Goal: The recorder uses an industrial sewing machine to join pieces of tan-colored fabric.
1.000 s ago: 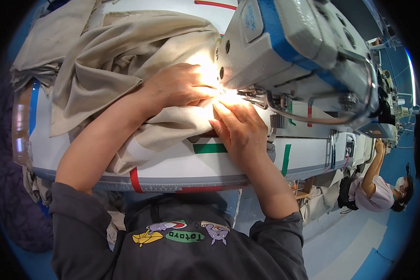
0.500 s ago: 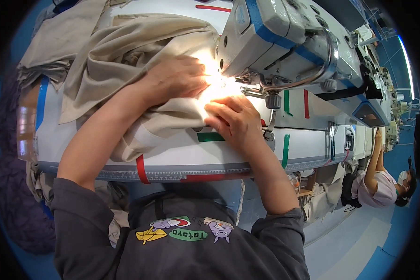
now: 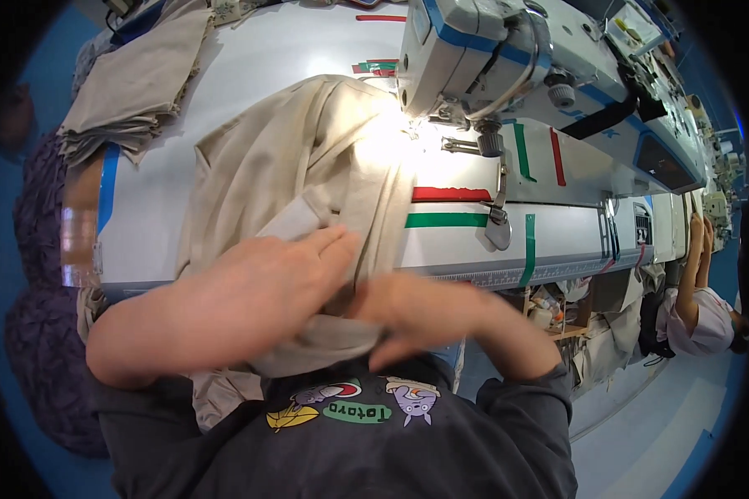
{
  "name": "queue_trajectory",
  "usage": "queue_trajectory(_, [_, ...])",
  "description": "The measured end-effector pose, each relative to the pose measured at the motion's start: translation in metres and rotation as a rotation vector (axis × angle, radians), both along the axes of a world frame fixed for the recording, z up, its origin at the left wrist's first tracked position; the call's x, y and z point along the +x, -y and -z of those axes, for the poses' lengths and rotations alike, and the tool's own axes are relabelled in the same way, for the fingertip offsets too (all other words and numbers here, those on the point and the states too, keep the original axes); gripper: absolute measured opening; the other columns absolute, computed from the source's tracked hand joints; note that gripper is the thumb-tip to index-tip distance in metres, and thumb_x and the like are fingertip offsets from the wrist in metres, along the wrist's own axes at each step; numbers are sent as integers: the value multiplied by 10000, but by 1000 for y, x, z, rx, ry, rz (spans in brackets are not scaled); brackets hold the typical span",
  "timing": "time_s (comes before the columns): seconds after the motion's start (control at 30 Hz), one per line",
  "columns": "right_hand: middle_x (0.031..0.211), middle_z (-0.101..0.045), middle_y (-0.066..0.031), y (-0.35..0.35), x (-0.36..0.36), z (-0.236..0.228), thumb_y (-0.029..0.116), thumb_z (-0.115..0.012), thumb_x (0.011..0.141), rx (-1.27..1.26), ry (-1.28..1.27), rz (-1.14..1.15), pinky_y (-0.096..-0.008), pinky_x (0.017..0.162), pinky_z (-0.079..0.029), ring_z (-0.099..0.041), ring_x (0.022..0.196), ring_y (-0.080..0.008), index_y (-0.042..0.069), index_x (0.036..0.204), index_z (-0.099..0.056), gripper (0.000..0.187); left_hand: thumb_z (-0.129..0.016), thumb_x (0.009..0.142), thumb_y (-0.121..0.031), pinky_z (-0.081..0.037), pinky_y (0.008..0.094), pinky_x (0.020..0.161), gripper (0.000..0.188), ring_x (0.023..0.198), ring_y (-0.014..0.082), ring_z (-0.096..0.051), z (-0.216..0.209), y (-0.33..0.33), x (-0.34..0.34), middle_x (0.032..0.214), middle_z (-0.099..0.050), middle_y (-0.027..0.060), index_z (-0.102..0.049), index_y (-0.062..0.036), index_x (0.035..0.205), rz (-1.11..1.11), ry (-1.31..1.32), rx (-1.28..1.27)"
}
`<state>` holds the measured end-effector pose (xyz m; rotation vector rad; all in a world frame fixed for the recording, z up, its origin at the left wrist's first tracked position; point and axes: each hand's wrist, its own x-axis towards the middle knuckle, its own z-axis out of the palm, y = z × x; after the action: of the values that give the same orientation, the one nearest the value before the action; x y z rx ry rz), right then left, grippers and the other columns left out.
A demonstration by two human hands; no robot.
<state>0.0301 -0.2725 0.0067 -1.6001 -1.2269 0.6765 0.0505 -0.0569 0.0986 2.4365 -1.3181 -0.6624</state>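
A beige cloth piece (image 3: 266, 150) lies in folds on the sewing machine table. Its far end is under the bright light at the sewing machine's needle area (image 3: 429, 125), and its near end hangs over the table edge towards my body. My left hand (image 3: 295, 270) rests on the cloth with its fingers stretched out beside a pale folded strip (image 3: 295, 218); its thumb is hidden. To its right, my right hand (image 3: 412, 309) touches the near end of the cloth, thumb pointing down. Motion smears its fingers, so its grip is unclear.
The white sewing machine head (image 3: 483, 50) stands at the far right of the cloth. A stack of beige cloth pieces (image 3: 133, 83) lies at the far left. A ruler strip (image 3: 558, 268) runs along the front edge. At the right, another person (image 3: 699, 316) works at a machine.
Both hands have come back from the needle area towards my body, pulling the cloth's near end over the front edge. The cloth now stretches lengthwise towards me.
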Motion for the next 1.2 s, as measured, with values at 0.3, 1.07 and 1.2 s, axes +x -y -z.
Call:
queue_trajectory(0.3, [1198,-589,-106,17,-73,2,179,-741,768,-62,284,387,-372,878,-501,-564,1065,-289,31,910,-651,224,-547,854,-119,-534,412,742,169,859,316,-659,73,-98,100,894,-665,134,-644,-63,980,-157,721,443])
queue_trajectory(1.07, [892,-689,-69,22,-100,15,45,-661,709,-33,781,627,-253,592,-539,-704,871,-187,4,983,-688,278,-595,863,-166,-508,317,836,220,1070,200,-569,129,58,78,1150,-603,12,-646,-92,1063,-73,688,-309])
queue_trajectory(1.2, [909,-694,-76,31,-103,32,49,-661,712,-106,741,617,-261,611,-554,-708,905,-202,1,990,-685,283,-634,856,-204,-412,328,1014,314,1155,191,-543,138,55,74,1299,-579,24,-622,-87,1147,29,714,-380])
